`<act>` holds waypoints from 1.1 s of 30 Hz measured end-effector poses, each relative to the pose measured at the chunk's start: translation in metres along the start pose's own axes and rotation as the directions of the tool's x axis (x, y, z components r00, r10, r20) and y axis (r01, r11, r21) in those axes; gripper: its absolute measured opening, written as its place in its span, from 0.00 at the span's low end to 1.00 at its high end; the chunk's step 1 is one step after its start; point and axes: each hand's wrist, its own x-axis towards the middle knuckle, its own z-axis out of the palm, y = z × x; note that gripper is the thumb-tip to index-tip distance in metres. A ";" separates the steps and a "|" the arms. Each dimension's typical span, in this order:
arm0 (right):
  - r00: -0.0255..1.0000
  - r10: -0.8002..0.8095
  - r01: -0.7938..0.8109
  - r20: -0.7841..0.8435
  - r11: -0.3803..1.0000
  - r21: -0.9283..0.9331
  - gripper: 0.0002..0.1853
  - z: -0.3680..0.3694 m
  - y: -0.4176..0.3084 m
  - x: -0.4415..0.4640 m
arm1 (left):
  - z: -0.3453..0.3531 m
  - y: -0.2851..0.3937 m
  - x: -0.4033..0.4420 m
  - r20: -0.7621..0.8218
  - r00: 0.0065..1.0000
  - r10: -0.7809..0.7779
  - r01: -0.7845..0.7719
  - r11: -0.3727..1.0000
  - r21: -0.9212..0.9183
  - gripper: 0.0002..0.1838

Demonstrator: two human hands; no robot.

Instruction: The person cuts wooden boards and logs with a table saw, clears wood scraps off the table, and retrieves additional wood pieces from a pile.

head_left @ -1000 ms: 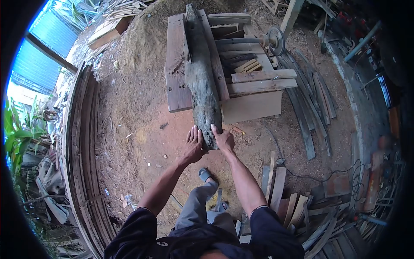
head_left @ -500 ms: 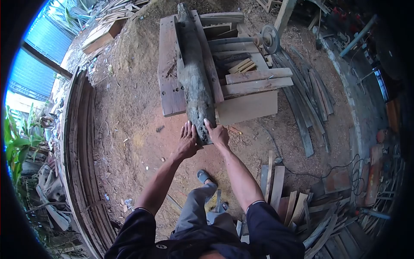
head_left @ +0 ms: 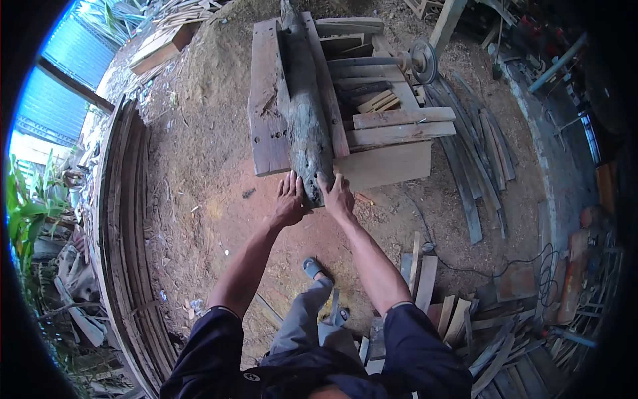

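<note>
A long, weathered grey log [head_left: 310,123] lies lengthwise over a wooden bench [head_left: 269,110], its near end jutting out past the bench's edge. On the left side of that near end, my left hand [head_left: 290,201] grips the wood with fingers pointing forward. My right hand [head_left: 337,197] clasps the opposite side, its thumb along the top. Small dark holes mark the log's surface close to my hands. The undersides of both hands are hidden. A metal wheel [head_left: 423,61] sits at the bench's far right.
Long boards [head_left: 123,233] are stacked along the left. Loose planks [head_left: 465,159] lie on the ground at right, and offcuts [head_left: 458,322] crowd the lower right. A black cable [head_left: 465,268] trails across the dirt. Short wood sticks [head_left: 379,102] rest on the bench.
Both hands have moved forward a little, still gripping the log. Its near end now sits closer to the bench's edge, and less of it juts out.
</note>
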 end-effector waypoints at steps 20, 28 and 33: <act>0.833 -0.552 0.510 0.034 0.743 -0.434 0.41 -0.015 0.030 0.002 | -0.009 -0.017 0.025 -0.016 1.000 0.013 -0.013 0.999 0.036 0.61; 0.832 -0.555 0.501 -0.006 0.754 -0.425 0.42 -0.011 0.019 0.028 | -0.022 -0.028 0.050 0.043 0.999 -0.029 0.027 0.998 0.048 0.61; 0.824 -0.566 0.513 0.012 0.737 -0.441 0.42 -0.009 0.013 0.045 | -0.022 -0.038 0.064 0.017 1.000 -0.026 0.027 0.998 -0.050 0.61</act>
